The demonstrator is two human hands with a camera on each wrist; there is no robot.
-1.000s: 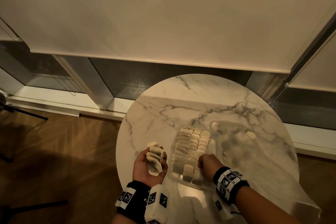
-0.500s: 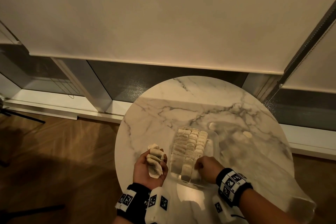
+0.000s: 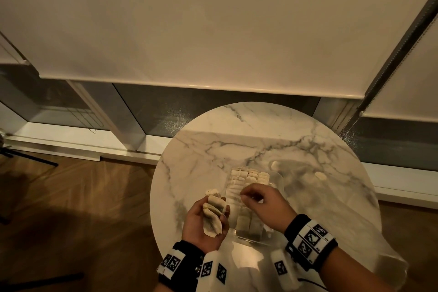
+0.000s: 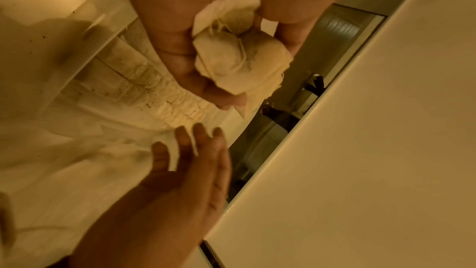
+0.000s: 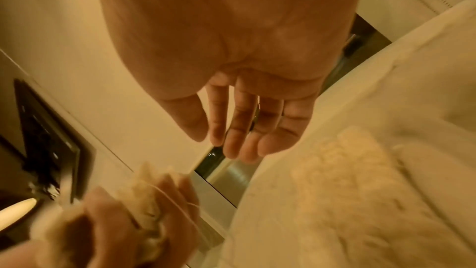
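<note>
A clear plastic tray [image 3: 277, 177] on the round marble table [image 3: 213, 149] holds rows of pale tea bags [image 3: 251, 178]. My left hand [image 3: 199, 223] is palm up just left of the tray and grips a bundle of several tea bags [image 3: 212, 216], their strings showing in the left wrist view [image 4: 239, 56]. My right hand [image 3: 260, 201] hovers over the middle of the tray, close to the left hand. Its fingers [image 5: 244, 129] are relaxed and nearly straight, with nothing between them. The bundle [image 5: 146, 191] shows blurred in the right wrist view.
Two small pale pieces [image 3: 275, 165] [image 3: 320, 175] lie on the table beyond the tray. Clear plastic film [image 3: 388, 263] spreads over the table's right side and hangs past its edge. Behind the table are a window sill and a lowered blind [image 3: 213, 31]; wood floor lies to the left.
My right hand has lifted from the near end of the tray, moved forward and left towards the left hand, and its fingers have uncurled. The left hand still holds its bundle.
</note>
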